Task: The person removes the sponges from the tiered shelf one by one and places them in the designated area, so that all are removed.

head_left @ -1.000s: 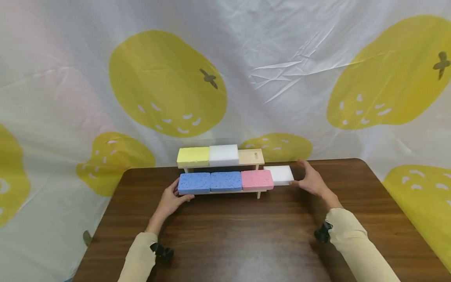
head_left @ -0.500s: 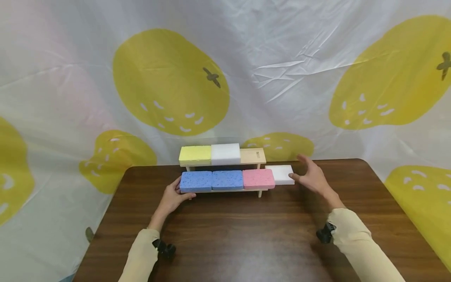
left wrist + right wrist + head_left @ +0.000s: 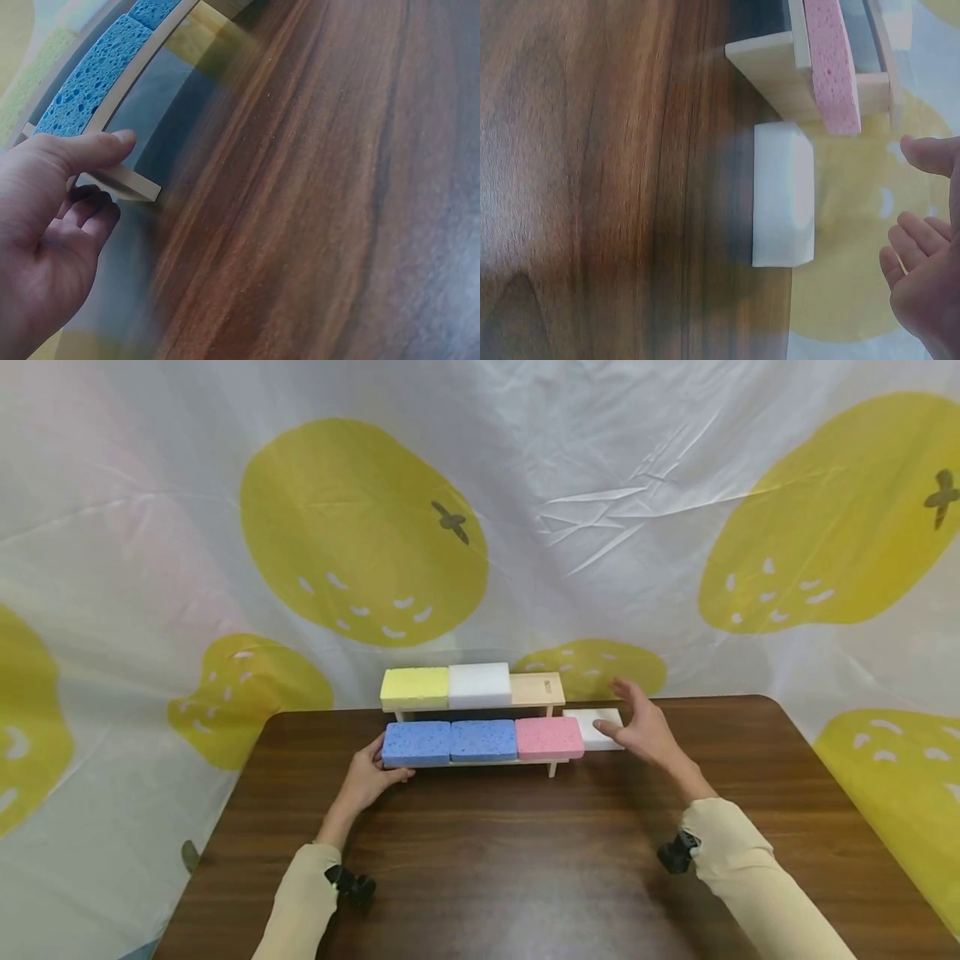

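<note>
A two-tier wooden stand [image 3: 537, 689] rises from the table. Two blue sponges [image 3: 416, 743] and a pink sponge [image 3: 550, 737] line its lower shelf; a yellow sponge [image 3: 415, 687] and a white sponge block [image 3: 480, 685] sit on the upper one. My left hand [image 3: 367, 779] grips the lower shelf's left end, thumb [image 3: 105, 148] along the front edge, fingers curled below. Another white block [image 3: 582, 727] lies flat on the table beside the stand's right end. Over it hovers my right hand [image 3: 651, 733], fingers spread and holding nothing; in the right wrist view a gap separates it from the block [image 3: 784, 199].
The stand is near the back edge of the brown wooden table [image 3: 495, 860]. Close behind hangs a pale curtain [image 3: 540, 527] printed with large yellow fruit. The upper shelf's right end is bare wood.
My right hand has left the right edge of the table's white block, rising and shifting left above it. The block stays put, and my left hand keeps its grip on the stand.
</note>
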Motion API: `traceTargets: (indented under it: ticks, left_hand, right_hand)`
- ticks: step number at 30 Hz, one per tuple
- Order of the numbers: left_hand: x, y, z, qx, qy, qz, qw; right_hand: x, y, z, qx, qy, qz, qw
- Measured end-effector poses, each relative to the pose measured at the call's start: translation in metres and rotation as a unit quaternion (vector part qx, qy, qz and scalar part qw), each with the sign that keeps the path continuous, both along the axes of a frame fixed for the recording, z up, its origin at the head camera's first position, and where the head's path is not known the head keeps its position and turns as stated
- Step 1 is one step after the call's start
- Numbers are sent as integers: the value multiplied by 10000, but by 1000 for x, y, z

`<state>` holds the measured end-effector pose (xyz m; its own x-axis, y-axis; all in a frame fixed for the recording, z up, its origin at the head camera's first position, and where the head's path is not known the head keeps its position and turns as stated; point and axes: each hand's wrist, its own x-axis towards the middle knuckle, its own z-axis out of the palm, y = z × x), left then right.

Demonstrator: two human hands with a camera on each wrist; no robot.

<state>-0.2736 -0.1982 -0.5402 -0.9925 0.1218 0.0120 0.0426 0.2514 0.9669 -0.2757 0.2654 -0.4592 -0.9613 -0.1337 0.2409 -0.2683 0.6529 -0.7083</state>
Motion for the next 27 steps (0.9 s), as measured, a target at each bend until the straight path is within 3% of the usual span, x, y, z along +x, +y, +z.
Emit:
traceTargets:
  ticks: [12,27]
  left_hand:
    - [3,6,-2,13,76,310,9995]
    - [0,-4,-2,-24,30,-155,9999]
  right_hand:
    - [2,-18,0,-220,130,347,9991]
    - [2,-28,0,-122,132,551,9983]
